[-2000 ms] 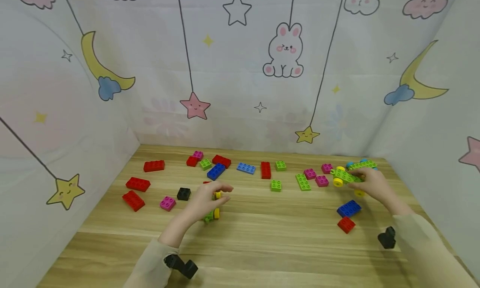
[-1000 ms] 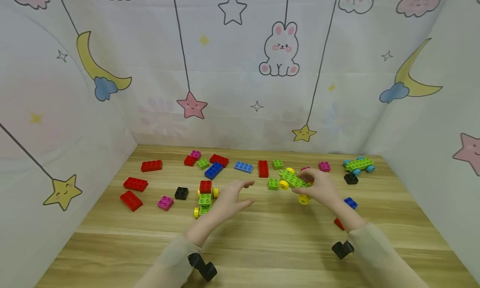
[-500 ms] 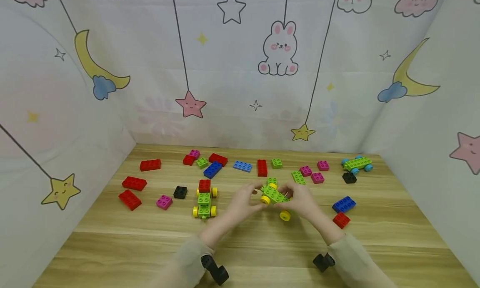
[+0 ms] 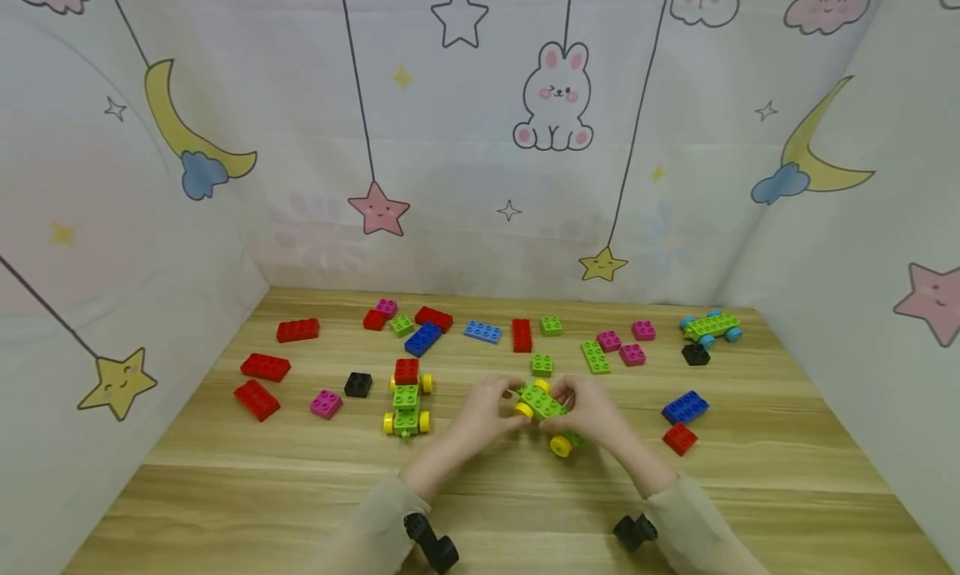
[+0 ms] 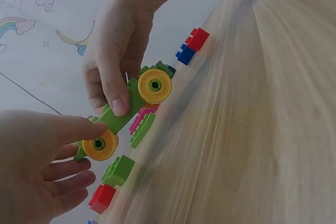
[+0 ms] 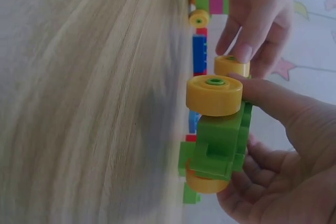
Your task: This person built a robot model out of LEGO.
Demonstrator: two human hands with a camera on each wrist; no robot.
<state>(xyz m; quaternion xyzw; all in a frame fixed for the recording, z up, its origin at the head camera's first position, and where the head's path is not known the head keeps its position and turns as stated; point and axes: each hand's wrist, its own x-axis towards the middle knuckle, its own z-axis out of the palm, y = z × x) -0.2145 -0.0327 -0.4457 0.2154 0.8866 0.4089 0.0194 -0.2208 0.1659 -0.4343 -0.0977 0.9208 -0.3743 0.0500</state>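
Observation:
A green toy car base with yellow wheels (image 4: 542, 399) is between both hands, tilted just over the table in front of the person. My right hand (image 4: 596, 412) grips it around the middle, thumb along its near side. At its left end my left hand (image 4: 480, 421) pinches by a wheel; in the left wrist view, the thumb lies against that yellow wheel (image 5: 100, 145) with the fingers spread behind. To the left stands another yellow-wheeled car (image 4: 407, 404) with green blocks and a red block (image 4: 407, 371) stacked on it.
A green base with blue wheels (image 4: 712, 326) stands at the back right beside a black block (image 4: 696, 355). Nearer lie a blue brick (image 4: 685, 407) and a red block (image 4: 679, 438). Several loose red, blue, green and pink bricks are scattered along the back and left, before a printed cloth backdrop.
My right hand has carried the yellow-wheeled base from the back right to the middle and lowered it. The left hand has moved right from the stacked car and taken hold of its other end.

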